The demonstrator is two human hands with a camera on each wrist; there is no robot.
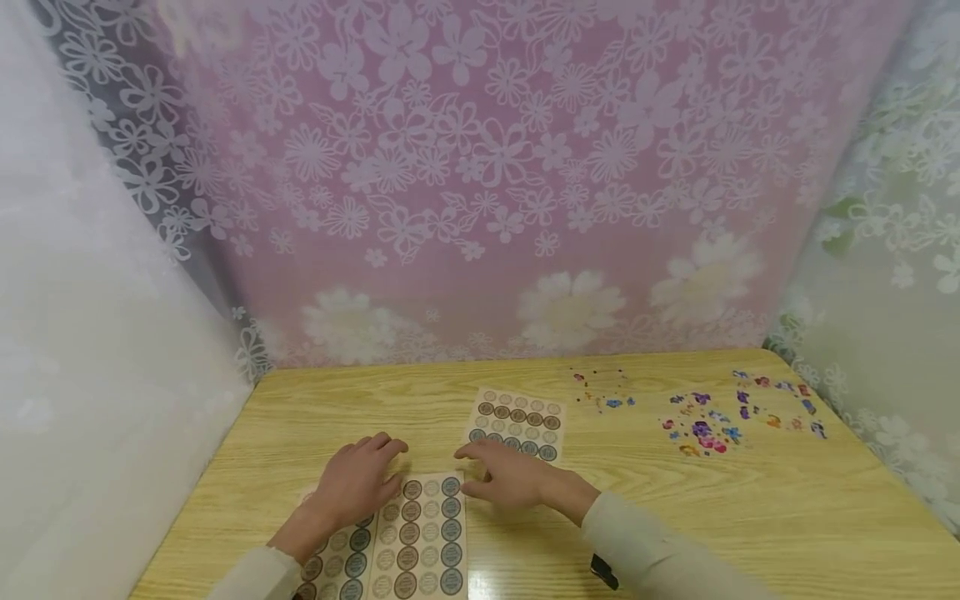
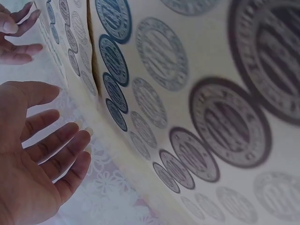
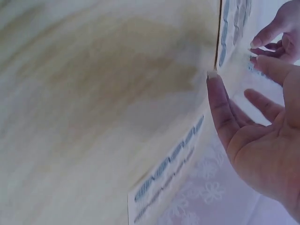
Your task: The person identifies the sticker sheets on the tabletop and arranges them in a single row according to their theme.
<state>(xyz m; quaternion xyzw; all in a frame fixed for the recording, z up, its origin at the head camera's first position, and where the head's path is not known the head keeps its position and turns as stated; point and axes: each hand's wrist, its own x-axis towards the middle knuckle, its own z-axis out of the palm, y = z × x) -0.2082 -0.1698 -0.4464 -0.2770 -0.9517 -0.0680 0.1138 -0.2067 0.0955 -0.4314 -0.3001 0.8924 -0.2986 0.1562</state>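
Note:
Two sheets of round seal stickers lie side by side at the near left of the table. My left hand (image 1: 358,477) is over their far part, with fingers spread and slightly bent, holding nothing. It covers part of the left sticker sheet (image 1: 336,565). At the right edge of the other sticker sheet (image 1: 417,537) is my right hand (image 1: 513,477); its thumb tip is right at the far corner. The right wrist view shows that thumb (image 3: 220,101) against the paper edge, the fingers loosely extended. A third sticker sheet (image 1: 517,421) lies just beyond the right hand, partly covered by it.
Clear sheets of small colourful stickers lie on the wooden table (image 1: 675,517): one at the back (image 1: 615,403), one at the right (image 1: 702,430) and one at the far right (image 1: 744,410). A black object (image 1: 603,572) shows beside the right sleeve. Floral curtains (image 1: 480,208) surround the table.

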